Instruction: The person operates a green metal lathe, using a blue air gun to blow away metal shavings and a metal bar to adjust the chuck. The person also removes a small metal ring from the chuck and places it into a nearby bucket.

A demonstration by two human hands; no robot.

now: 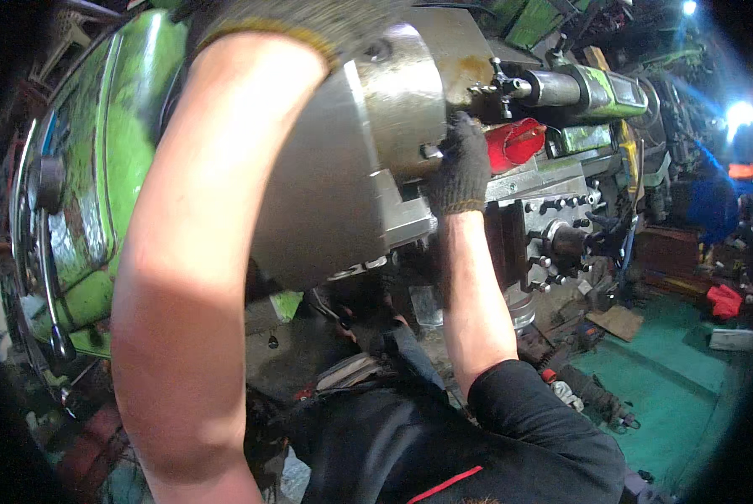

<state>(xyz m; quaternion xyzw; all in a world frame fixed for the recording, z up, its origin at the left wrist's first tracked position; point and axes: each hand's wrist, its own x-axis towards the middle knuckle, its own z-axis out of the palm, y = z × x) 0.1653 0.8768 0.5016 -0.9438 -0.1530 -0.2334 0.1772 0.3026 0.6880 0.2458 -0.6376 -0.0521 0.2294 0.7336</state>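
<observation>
A large steel lathe chuck (326, 193) fills the middle, with a wide steel cylinder (410, 92) clamped in its jaws. My left arm crosses in front of the chuck. My left hand (309, 21), in a grey knit glove, lies over the chuck's top, and its fingers are hidden at the picture's edge. In a dark knit glove, my right hand (462, 164) has its fingers curled on the lower front rim of the cylinder. A red part (515, 141) sits on the tool post just right of that hand.
The green lathe headstock (99, 168) with levers stands at the left. The tailstock (587, 88) and the carriage with bolts (553, 239) are at the right. Beyond lie a green floor (671, 361), cardboard, red rags and bright lamps.
</observation>
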